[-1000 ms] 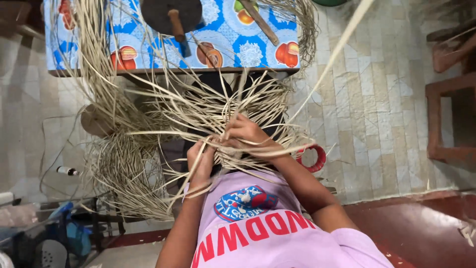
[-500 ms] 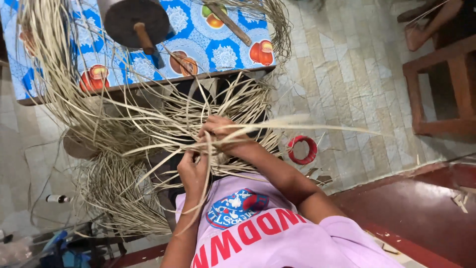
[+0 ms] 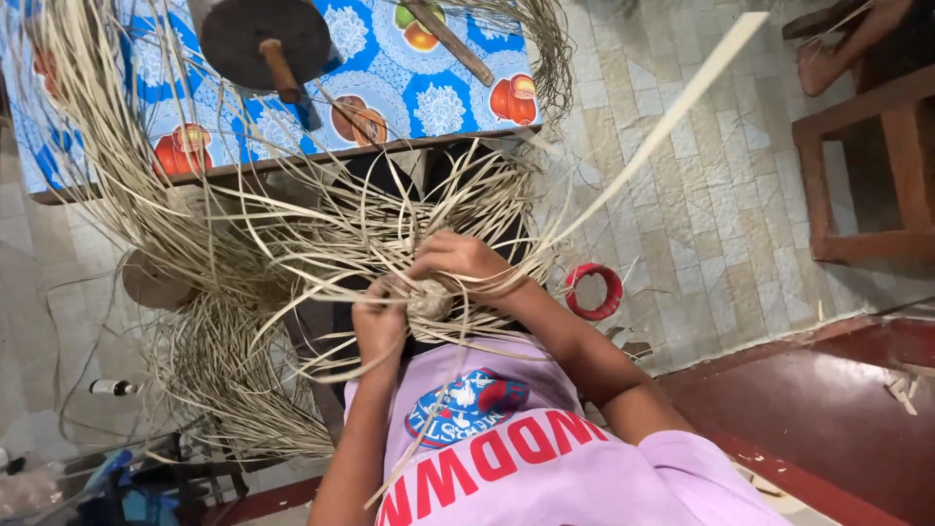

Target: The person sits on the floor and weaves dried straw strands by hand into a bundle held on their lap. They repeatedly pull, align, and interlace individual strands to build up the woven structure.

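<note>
Below one table (image 3: 292, 161) — two hands (left hand (image 3: 378, 326), right hand (image 3: 458, 263)) grip one woven knot (image 3: 429, 302).

pale tiled floor (image 3: 682, 195); beyond the fingers, a table (image 3: 292, 166) under blue patterned cloth; wooden chair (image 3: 867, 175) aside; red step (image 3: 838, 409).

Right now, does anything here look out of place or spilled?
Loose straw strips sprawl in a tangle over the floor, left of the left hand and right hand. A red ring lies on the tiles, and a small bottle lies on its side.

small dark bottle (image 3: 113, 388), floor left
</note>
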